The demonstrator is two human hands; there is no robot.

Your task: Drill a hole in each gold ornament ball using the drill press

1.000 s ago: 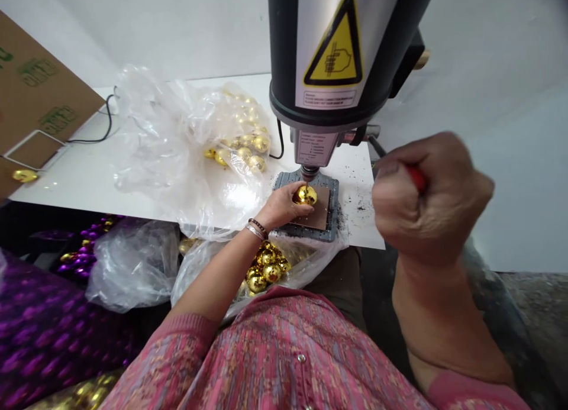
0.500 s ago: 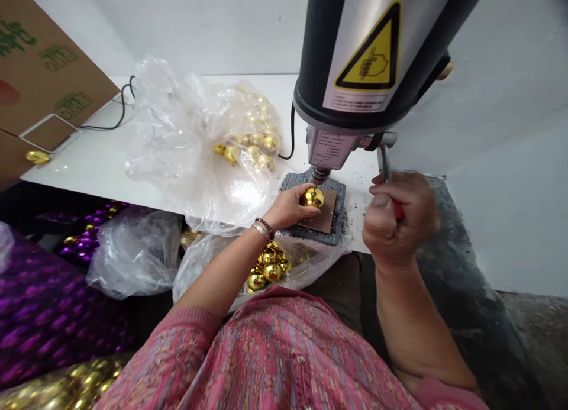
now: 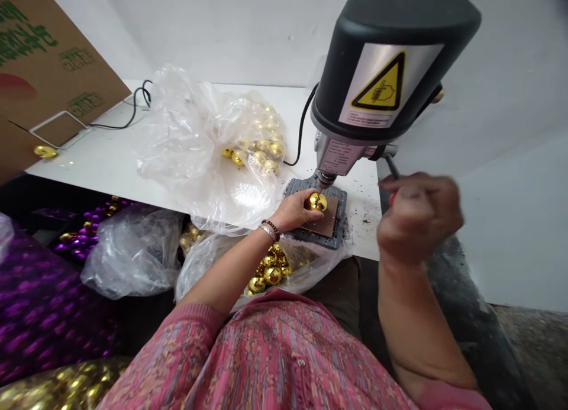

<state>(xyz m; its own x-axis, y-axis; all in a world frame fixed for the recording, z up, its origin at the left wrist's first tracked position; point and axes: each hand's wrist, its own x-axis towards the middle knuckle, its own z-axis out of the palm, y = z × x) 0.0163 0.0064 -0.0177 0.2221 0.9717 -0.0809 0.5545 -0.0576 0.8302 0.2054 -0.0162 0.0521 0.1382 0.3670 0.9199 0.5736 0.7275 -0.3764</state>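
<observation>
Under the chuck of a black drill press [image 3: 399, 19], my left hand [image 3: 296, 212] grips a shiny gold ball [image 3: 318, 202] between thumb and fingers. The ball rests on a brown square board [image 3: 326, 220] on the machine's grey base [image 3: 341, 200]. The drill bit is at the top of the ball; whether it is inside cannot be seen. My right hand [image 3: 417, 218], a little blurred, is wrapped round the red-ended feed lever [image 3: 390, 164] on the machine's right side.
A clear plastic bag [image 3: 177, 155] of gold balls lies on the white table [image 3: 89, 179]. An open bag of gold balls [image 3: 271, 274] hangs at the front edge. At left are a cardboard box [image 3: 57, 61], purple balls [image 3: 84, 235] and a loose gold ball [image 3: 45, 152].
My right hand has swung the lever outward to the right. The camera view has shifted, showing more of the machine's top. My left hand still holds the ball on the board.
</observation>
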